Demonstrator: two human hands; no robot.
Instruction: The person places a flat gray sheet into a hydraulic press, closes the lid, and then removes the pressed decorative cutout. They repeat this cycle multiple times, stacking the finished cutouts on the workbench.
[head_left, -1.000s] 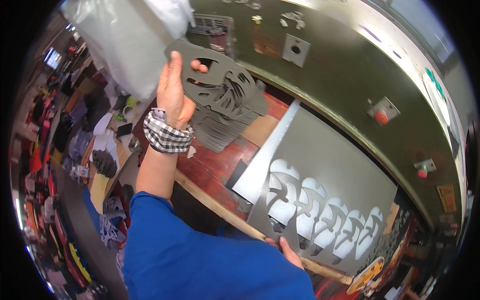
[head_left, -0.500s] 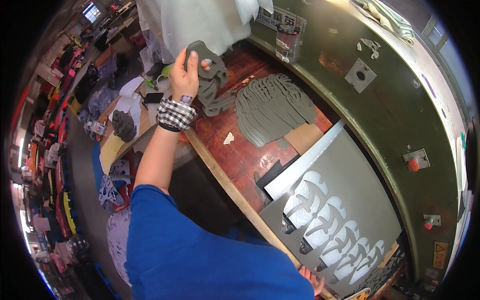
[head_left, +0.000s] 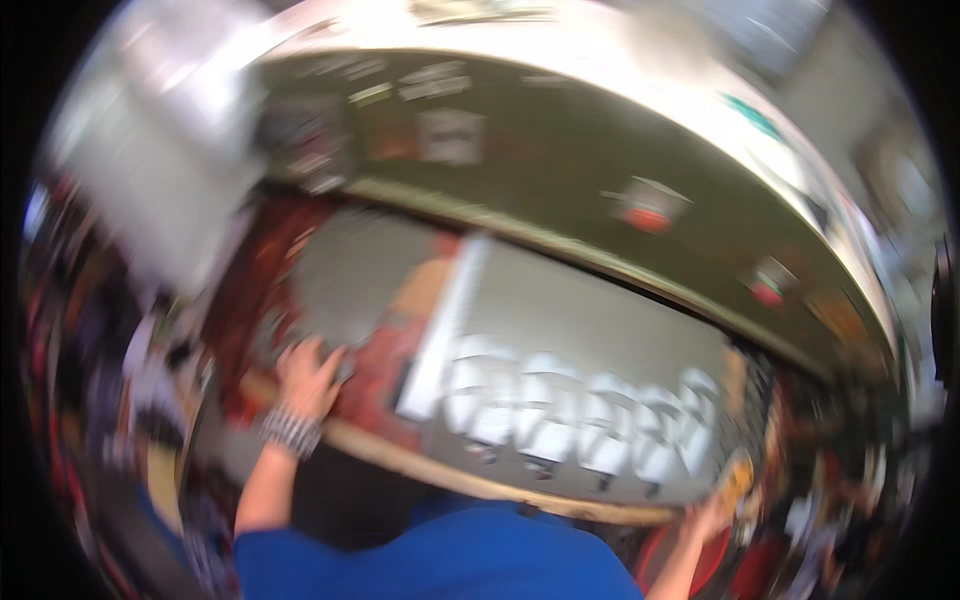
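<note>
on the reddish table, grey pieces look blurred

No lettering, number or sign can be read, the green machine front being blurred.

grey stack on red tabletop
</note>
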